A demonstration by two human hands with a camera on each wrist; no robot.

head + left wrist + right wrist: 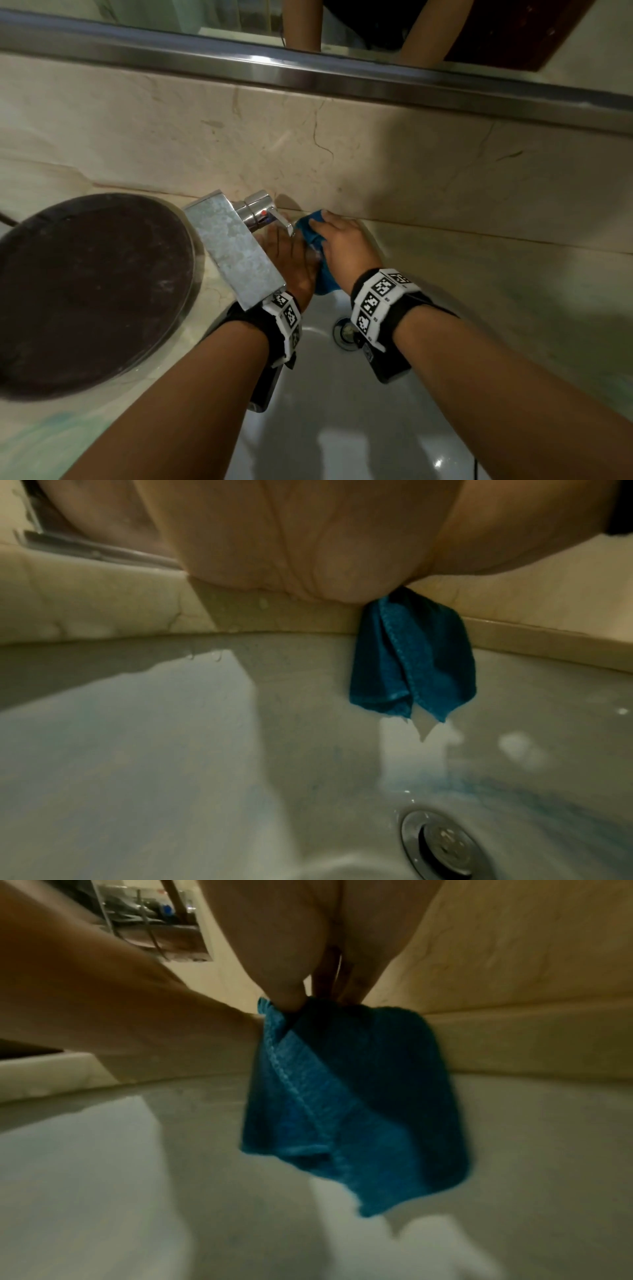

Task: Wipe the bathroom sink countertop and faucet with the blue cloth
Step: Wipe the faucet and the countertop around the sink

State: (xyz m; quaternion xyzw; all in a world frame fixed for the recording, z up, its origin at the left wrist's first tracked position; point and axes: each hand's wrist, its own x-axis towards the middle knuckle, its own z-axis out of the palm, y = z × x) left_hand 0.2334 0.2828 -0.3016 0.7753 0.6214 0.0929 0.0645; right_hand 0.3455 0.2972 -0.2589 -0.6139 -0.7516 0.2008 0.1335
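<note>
The blue microfibre cloth was bunched under my right hand on the back strip of the beige marble countertop, just right of the chrome faucet, with its loose end hanging over the rim into the white ceramic basin. In the right wrist view my thumb and fingers were pinching the cloth's top edge. My left hand lay flat beside it, partly under the faucet's spout, its heel touching the cloth; whether its fingers gripped anything I could not tell.

I judged the job to be midway. I was working the strip behind the basin, right at the faucet's base. Droplets sat on the basin rim and a faint blue smear showed near the drain, so some wet wiping seemed done there. The spout's flat top looked blotchy and I took it as yet to be wiped, as were the wide stretches of counter far right and near left.

Counted: one cloth, one faucet with one lever handle, one basin, one drain, one round dark tray on the left, and my two hands.
</note>
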